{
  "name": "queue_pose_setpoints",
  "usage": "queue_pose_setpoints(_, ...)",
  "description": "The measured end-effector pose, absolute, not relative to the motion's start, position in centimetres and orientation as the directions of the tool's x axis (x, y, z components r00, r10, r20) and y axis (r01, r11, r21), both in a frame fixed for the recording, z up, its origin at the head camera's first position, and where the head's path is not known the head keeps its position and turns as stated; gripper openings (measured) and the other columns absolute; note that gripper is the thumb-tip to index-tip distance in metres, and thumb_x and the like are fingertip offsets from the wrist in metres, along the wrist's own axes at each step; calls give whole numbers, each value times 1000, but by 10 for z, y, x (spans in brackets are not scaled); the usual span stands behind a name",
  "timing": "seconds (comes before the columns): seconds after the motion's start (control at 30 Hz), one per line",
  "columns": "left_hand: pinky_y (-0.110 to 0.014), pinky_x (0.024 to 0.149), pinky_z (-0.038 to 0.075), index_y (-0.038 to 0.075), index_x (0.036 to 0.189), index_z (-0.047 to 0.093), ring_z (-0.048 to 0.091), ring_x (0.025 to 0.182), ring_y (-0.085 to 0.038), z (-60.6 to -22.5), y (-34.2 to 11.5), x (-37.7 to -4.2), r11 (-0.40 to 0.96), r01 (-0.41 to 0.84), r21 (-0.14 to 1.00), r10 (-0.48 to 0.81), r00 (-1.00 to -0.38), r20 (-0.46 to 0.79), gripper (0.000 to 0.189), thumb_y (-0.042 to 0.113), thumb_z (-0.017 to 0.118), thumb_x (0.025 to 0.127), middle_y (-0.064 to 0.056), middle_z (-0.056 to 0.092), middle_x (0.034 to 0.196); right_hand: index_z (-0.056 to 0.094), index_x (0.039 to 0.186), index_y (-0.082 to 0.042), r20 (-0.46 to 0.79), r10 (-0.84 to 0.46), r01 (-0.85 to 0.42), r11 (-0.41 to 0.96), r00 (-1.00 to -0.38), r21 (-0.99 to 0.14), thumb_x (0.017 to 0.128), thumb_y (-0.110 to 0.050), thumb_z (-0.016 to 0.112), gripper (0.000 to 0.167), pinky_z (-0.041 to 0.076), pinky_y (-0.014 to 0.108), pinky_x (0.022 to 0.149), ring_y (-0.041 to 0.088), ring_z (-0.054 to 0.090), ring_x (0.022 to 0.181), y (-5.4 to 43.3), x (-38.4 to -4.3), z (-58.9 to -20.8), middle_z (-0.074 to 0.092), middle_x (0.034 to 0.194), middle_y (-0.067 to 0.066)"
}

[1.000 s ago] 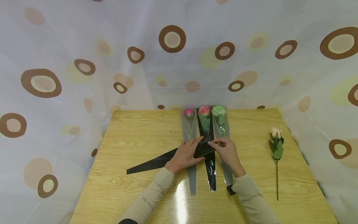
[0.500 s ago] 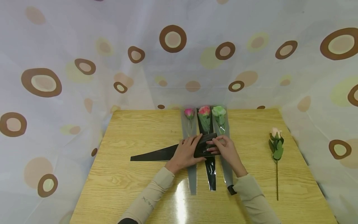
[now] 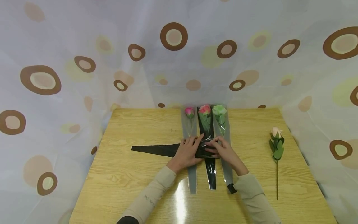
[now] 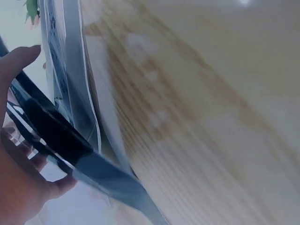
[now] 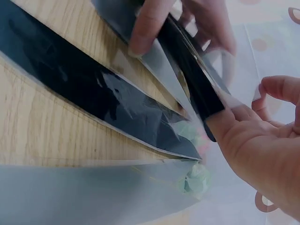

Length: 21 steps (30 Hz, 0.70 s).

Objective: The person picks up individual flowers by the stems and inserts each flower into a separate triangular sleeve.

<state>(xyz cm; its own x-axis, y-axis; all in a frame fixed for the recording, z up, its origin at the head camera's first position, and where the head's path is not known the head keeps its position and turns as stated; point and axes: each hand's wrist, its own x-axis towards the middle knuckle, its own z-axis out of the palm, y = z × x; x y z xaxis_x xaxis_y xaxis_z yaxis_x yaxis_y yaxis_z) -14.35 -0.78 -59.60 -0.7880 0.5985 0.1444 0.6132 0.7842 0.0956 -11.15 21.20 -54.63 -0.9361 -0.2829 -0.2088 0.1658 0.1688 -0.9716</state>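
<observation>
A long tapered black flower sleeve (image 3: pixel 156 150) with a clear film front lies crosswise over the wrapped roses, its narrow end to the left. My left hand (image 3: pixel 186 154) grips it near the middle; in the left wrist view the thumb and fingers (image 4: pixel 61 185) stand on either side of it. At the wide right end, my right hand (image 3: pixel 226 153) pinches the sleeve's mouth, with fingertips showing through the film. Beneath are a magenta rose (image 3: pixel 189 111) in a grey sleeve, a coral rose (image 3: pixel 205 109) in a black one and a green rose (image 3: pixel 219 110) in a grey one.
A loose pale pink rose (image 3: pixel 276 133) with green leaves and a bare stem lies on the right of the wooden table (image 3: pixel 126 189). A small black piece (image 3: pixel 231 188) shows at the green rose's sleeve end. A patterned curtain (image 3: pixel 193 68) surrounds the table.
The black sleeve's narrow left end has swung away from me, from slanting down to nearly level. My right fingers have shifted at the sleeve's mouth, while the left hand keeps its grip.
</observation>
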Motion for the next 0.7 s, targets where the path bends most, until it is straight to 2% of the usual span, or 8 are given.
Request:
queue_pose_setpoints(0.13, -53, 114, 47, 21, 171, 13, 55, 139, -27, -597, -5, -148, 781, 615, 105, 603, -788, 125, 109, 64, 73, 92, -6, 52, 154, 45, 125, 1, -215, -279, 181, 144, -936, -973, 116, -33, 44, 35, 63, 41, 94, 48, 61, 133, 212, -112, -544, 49, 155, 34)
queue_pose_setpoints(0.27, -50, 115, 48, 19, 170, 17, 57, 137, -26, -599, -4, -150, 769, 626, 126, 612, -779, 137, 107, 58, 78, 91, -6, 57, 147, 48, 124, 1, -235, -255, 204, 142, -938, -969, 114, -32, 48, 35, 64, 35, 90, 46, 63, 132, 212, -111, -544, 47, 153, 36)
queue_pose_setpoints(0.4, -47, 114, 49, 18, 170, 19, 58, 135, -28, -598, -2, -151, 754, 639, 154, 623, -769, 142, 106, 53, 81, 90, -6, 58, 143, 52, 123, 1, -250, -234, 227, 120, -940, -966, 113, -30, 52, 33, 64, 35, 88, 44, 66, 128, 212, -111, -544, 47, 151, 38)
queue_pose_setpoints(0.7, -46, 107, 53, 19, 167, 27, 62, 126, -26, -599, 0, -157, 746, 639, 187, 619, -770, 157, 101, 49, 83, 88, -6, 59, 136, 50, 120, 2, -238, -249, 236, 36, -939, -971, 114, -29, 49, 32, 63, 33, 89, 24, 76, 115, 217, -111, -544, 50, 154, 35)
